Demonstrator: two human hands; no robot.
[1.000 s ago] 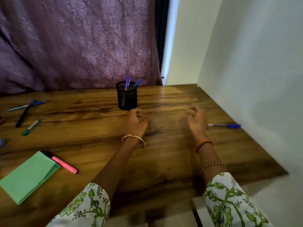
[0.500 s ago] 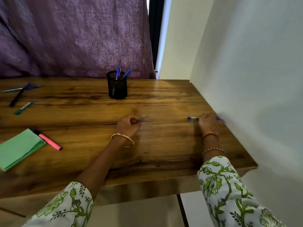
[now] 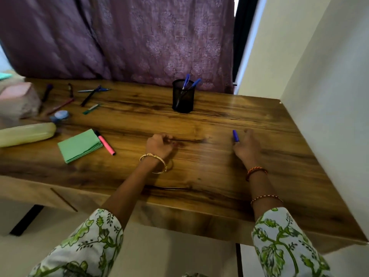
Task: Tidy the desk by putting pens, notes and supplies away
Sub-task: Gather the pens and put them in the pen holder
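My right hand grips a blue-capped pen, its cap sticking up out of my fingers above the desk's right part. Loosely curled and holding nothing, my left hand rests on the wooden desk near the middle. A black mesh pen cup with two blue pens stands at the back. A green note pad lies to the left with a pink highlighter beside it. Several loose pens and a small green marker lie at the back left.
A yellow pencil case, a small blue tape roll and a blurred pink object sit at the far left. A purple curtain hangs behind the desk. A white wall runs along the desk's right edge.
My right hand reached right to the blue pen by the wall, took hold of it and lifted it toward the middle. My left hand stayed on the desk. The view swung left.
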